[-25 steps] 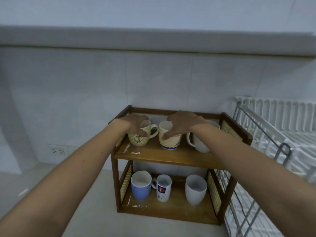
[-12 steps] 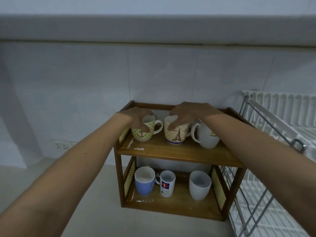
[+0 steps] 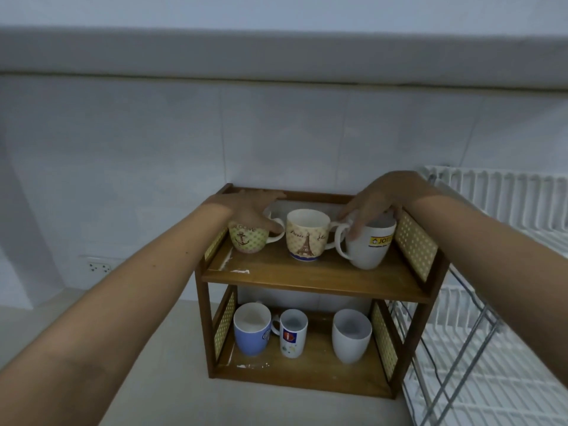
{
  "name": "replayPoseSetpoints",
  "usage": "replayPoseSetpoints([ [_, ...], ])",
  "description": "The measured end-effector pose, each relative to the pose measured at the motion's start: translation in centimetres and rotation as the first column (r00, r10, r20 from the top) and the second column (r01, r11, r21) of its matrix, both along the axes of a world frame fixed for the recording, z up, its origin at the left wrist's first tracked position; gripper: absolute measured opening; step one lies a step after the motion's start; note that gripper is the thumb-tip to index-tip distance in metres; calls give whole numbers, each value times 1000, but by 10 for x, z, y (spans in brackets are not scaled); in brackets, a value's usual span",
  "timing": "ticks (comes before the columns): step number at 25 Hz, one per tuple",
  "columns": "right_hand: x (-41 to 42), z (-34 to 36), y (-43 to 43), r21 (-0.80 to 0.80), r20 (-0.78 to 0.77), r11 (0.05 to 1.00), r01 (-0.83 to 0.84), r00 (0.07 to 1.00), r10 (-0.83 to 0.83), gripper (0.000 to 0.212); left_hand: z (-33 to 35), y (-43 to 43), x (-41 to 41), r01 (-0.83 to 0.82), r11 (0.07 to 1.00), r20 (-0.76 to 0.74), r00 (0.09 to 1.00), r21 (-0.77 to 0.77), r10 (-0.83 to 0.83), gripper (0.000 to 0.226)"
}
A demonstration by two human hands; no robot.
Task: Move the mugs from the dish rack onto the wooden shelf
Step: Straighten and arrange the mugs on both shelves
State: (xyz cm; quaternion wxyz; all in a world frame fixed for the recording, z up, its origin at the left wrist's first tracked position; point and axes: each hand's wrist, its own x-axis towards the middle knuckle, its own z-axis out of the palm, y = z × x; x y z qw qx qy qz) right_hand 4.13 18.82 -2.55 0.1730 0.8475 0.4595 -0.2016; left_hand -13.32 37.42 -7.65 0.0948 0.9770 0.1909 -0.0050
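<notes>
Resting on the top board of the wooden shelf, both hands hold mugs from above — the left hand curls over the anchor mug at 9 o'clock, and the right hand seems closed on the rim of the white mug at 3 o'clock. Glazed ceramic — stiff, slippery, breakable; take the handle.

A single head-worn wide-angle view looks forward and slightly downward at the wooden shelf, which sits a little below and right of the picture's middle, near enough that both forearms reach to it from the lower corners. The camera stands above the shelf's top board, so the mouths of the mugs on both levels show. Behind the shelf the tiled wall fills the upper half, its lines bowed by the lens. Right of the shelf, the white dish rack is cut off by the frame edge
</notes>
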Motion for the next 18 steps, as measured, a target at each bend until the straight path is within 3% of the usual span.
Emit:
replayPoseSetpoints([
  [2,5,-1,-12,63,15,996,-71,997,70,68,0,-19,16,40,997,80,996,-60,-35,92],
  [5,7,-4,-21,111,24,976,-187,982,186,60,-8,-42,40,-2,999,79,997,-49,6,98],
  [8,5,5,-27,141,-17,979,-150,988,154,61,-17,-48,51,-27,1000,78,997,10,26,99],
  [10,3,6,-25,256,85,962,-91,994,71,43,-19,-46,53,-19,1000,95,995,14,18,95],
  [12,-1,-2,-25,230,237,973,22,968,-78,66,-21,-45,54,-15,1000,105,994,16,13,93],
  [14,-1,-12,-27,140,324,987,75,939,-117,86,-23,-44,54,-16,1000,110,994,16,14,90],
  [18,1,1,-31,84,136,995,60,988,-71,90,-26,-42,55,5,1000,145,989,-14,-3,89],
])
